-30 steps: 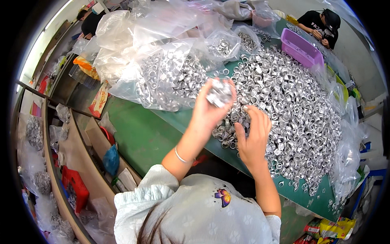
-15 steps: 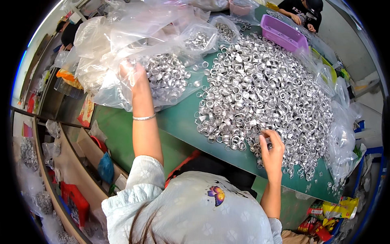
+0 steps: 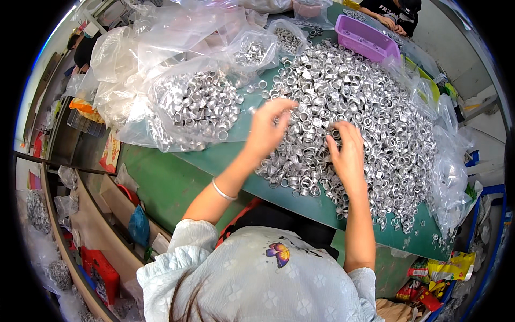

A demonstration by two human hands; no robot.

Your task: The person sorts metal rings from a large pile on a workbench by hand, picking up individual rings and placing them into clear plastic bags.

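Observation:
A wide heap of silver-coloured metal rings [image 3: 386, 139] covers much of the green table [image 3: 214, 161]. My left hand [image 3: 270, 126], a bracelet on its wrist, hovers at the heap's left edge, slightly blurred, thumb and fingers apart and nothing visible between them. Further right, my right hand [image 3: 347, 150] rests its curved fingertips on the rings, with a gap between thumb and fingers; whether a ring lies under the tips is hidden. To the left lies a clear plastic bag [image 3: 140, 133] holding many similar rings [image 3: 206, 104], its mouth toward the heap.
Behind the heap stands a purple plastic basket [image 3: 370, 38]. Smaller clear bags of rings [image 3: 255, 52] lie at the back left. Loose plastic sheeting [image 3: 450, 177] hangs along the right edge. Another person [image 3: 394, 16] works at the far end. Shelving [image 3: 96, 214] stands left of me.
My left hand has left the bag of rings and swung right to the heap. My right hand has moved farther up the heap, away from me.

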